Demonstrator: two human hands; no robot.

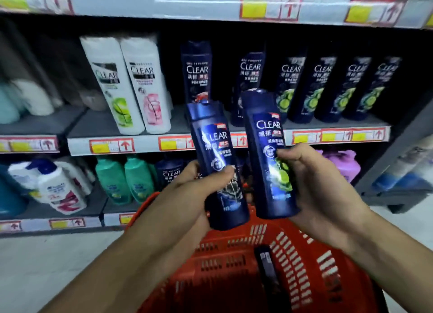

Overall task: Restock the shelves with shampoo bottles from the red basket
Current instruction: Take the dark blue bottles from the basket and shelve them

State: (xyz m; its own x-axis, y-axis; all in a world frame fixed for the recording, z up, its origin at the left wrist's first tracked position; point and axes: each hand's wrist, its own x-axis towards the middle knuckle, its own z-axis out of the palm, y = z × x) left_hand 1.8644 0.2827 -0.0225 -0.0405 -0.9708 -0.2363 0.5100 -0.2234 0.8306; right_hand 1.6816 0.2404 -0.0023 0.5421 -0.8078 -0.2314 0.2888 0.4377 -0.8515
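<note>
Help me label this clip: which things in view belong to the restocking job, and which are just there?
Job: left hand with blue bottle; right hand with lime-label bottle; red basket.
Just there: white bottles; green bottles; purple jug.

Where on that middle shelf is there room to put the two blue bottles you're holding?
On the middle shelf, there is a bare patch left of the white bottles, and a gap between the two lone dark bottles in the centre. The right end is crowded by the row of lime-label bottles.

"CLEAR" on bottles (269,153) (held, shelved)
</note>
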